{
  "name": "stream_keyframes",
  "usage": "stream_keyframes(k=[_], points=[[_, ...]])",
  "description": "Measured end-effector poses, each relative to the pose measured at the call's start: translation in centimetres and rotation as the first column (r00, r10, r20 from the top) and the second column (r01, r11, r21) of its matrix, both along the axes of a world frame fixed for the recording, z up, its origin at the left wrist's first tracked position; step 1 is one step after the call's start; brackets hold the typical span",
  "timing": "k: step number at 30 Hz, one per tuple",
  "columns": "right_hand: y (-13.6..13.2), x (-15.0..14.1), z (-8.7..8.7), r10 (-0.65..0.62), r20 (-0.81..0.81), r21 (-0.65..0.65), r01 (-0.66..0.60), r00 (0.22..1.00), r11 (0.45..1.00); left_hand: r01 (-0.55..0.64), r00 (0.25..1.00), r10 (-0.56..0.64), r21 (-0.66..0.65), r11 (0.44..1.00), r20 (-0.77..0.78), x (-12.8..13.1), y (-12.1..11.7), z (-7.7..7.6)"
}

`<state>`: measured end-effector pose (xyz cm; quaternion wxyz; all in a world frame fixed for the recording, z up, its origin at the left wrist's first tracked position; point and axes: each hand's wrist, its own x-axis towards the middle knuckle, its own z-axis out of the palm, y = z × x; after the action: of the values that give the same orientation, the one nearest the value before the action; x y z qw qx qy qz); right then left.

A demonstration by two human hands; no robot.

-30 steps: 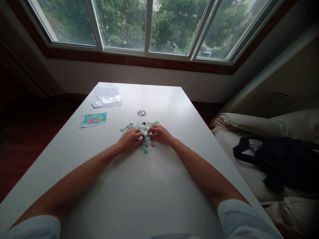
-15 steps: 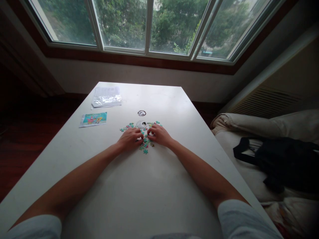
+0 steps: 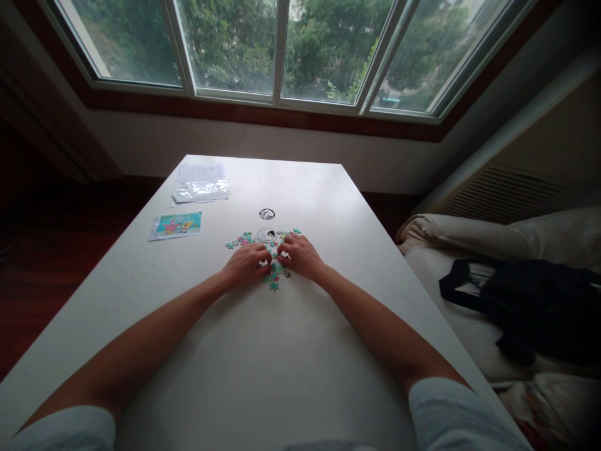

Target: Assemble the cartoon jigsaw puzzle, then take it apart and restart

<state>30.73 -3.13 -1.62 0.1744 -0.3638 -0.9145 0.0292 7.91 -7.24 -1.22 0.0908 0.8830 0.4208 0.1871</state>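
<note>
Loose jigsaw puzzle pieces, mostly green with some pink and yellow, lie in a small heap near the middle of the white table. My left hand rests at the heap's left side, fingers curled in and tips close together. Opposite it, my right hand is bent the same way, its thumb and fingertips at the pieces. What either pinch holds is too small to make out. Just beyond my fingers sits a round, silvery disc with a dark spot, pieces spread on both sides of it.
A second round disc or hole is farther back. At the left lie a colourful cartoon picture card and a clear plastic bag over paper. Beyond the table's right edge stands a pale sofa with dark cloth on it.
Both hands stay in nearly the same place over the pieces. Only the fingers have shifted slightly, the right ones curling a little further in.
</note>
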Motion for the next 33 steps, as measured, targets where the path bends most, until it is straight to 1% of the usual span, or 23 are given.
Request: stream_keyframes(k=[2, 5, 8, 10, 14, 17, 19, 23, 27, 33], points=[[0.10, 0.07, -0.08, 0.001, -0.013, -0.007, -0.001, 1.000, 1.000, -0.003, 0.999, 0.004, -0.030, 1.000, 0.042, 0.03, -0.07, -0.02], [0.35, 0.33, -0.11, -0.005, -0.047, -0.020, 0.004, 0.999, 1.000, -0.010, 0.989, 0.026, -0.112, 0.994, 0.142, 0.06, -0.09, -0.04], [0.62, 0.76, 0.06, -0.034, -0.085, -0.039, 0.031, 0.996, 0.999, -0.030, 0.969, 0.074, -0.184, 0.982, 0.236, -0.08, 0.15, -0.14], [0.71, 0.96, 0.17, -0.045, -0.096, -0.058, 0.040, 0.994, 0.998, -0.072, 0.958, 0.122, -0.192, 0.979, 0.260, -0.29, 0.43, -0.30], [0.41, 0.79, 0.21, -0.008, -0.074, -0.062, 0.004, 0.997, 0.998, -0.176, 0.953, 0.208, -0.154, 0.972, 0.221, -0.78, 0.86, -0.76], [-0.04, 0.38, 0.23, -0.006, -0.036, -0.040, 0.004, 0.999, 0.999, -0.217, 0.952, 0.237, -0.119, 0.969, 0.192, -0.88, 0.81, -0.91], [-0.20, 0.20, 0.25, -0.013, -0.012, -0.049, 0.012, 1.000, 0.999, -0.230, 0.953, 0.245, -0.099, 0.968, 0.177, -0.82, 0.66, -0.86], [-0.06, 0.18, 0.20, -0.030, 0.003, -0.099, 0.031, 1.000, 0.995, -0.236, 0.958, 0.246, -0.082, 0.968, 0.148, -0.66, 0.46, -0.69], [0.12, 0.21, 0.09, -0.030, -0.022, -0.155, 0.026, 0.999, 0.988, -0.214, 0.966, 0.221, -0.062, 0.975, 0.132, -0.66, 0.49, -0.77], [-0.09, 0.07, 0.24, 0.029, -0.087, -0.180, -0.045, 0.996, 0.983, -0.193, 0.974, 0.197, -0.037, 0.980, 0.115, -0.88, 0.64, -0.91]])
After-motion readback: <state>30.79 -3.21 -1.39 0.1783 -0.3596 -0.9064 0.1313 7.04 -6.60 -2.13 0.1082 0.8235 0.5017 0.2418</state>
